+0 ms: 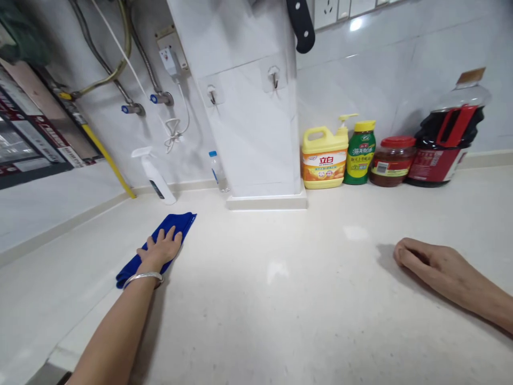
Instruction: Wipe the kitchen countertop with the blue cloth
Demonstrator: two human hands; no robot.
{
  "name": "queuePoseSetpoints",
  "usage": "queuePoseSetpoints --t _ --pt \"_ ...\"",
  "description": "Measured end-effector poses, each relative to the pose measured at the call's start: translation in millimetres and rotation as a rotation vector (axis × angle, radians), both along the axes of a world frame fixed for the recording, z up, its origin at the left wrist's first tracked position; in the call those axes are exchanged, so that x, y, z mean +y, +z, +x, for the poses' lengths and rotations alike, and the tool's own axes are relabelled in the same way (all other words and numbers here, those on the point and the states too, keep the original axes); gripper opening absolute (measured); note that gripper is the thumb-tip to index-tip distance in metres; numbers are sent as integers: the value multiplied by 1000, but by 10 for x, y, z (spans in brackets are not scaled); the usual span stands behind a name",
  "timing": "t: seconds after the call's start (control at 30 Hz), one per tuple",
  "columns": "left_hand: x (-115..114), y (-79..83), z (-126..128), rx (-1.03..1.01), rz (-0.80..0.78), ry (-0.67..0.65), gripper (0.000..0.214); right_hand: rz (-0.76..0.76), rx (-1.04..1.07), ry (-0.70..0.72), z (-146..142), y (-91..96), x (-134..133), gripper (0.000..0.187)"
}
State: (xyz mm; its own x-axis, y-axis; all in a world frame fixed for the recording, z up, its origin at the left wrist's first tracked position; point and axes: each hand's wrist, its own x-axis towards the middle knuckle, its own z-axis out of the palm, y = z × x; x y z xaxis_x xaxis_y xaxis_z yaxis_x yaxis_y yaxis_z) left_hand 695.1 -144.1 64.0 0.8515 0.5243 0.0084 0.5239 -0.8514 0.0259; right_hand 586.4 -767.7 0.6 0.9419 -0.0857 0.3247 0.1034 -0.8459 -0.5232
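My left hand (pixel 161 248) lies flat on a blue cloth (pixel 176 223), fingers spread, pressing it onto the pale countertop (pixel 288 299). A silver bangle circles that wrist. The cloth reaches from my wrist toward the back wall. My right hand (pixel 430 263) rests on the counter at the right with its fingers curled under in a loose fist; nothing shows in it.
A white spray bottle (pixel 154 175) and a small clear bottle (pixel 218 171) stand at the back left. Right of the tiled column (pixel 256 133) stand a yellow detergent jug (pixel 324 158), a green bottle (pixel 360 152), a red-lidded jar (pixel 391 161) and a dark sauce jug (pixel 447 141). A knife handle (pixel 301 24) hangs above.
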Motion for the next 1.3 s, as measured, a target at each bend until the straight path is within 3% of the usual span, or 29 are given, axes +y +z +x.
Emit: queuePoseSetpoints --t 0.17,0.33,0.6,0.83,0.93,1.07,1.17,1.3 --pt "-276 -30 115 -15 8 -37 74 42 112 85 -8 60 50 41" --pt "-582 -48 -34 -13 32 -123 72 30 68 137 -14 165 122 33" --pt "-1269 -102 -667 7 131 -354 65 -2 49 175 21 225 134 23" --pt "-2123 -153 -1217 -2 161 -717 61 14 54 178 46 284 143 22" --pt "-2538 -138 -1371 6 126 -845 61 114 32 206 29 349 120 22" --pt "-2970 -98 -1563 32 86 -997 61 402 172 231 4 400 55 19" --pt "-3192 -67 -1725 48 44 -1142 62 602 206 228 6 382 3 15" --pt "-3393 -41 -1920 45 20 -1305 60 691 154 256 25 342 -37 13"
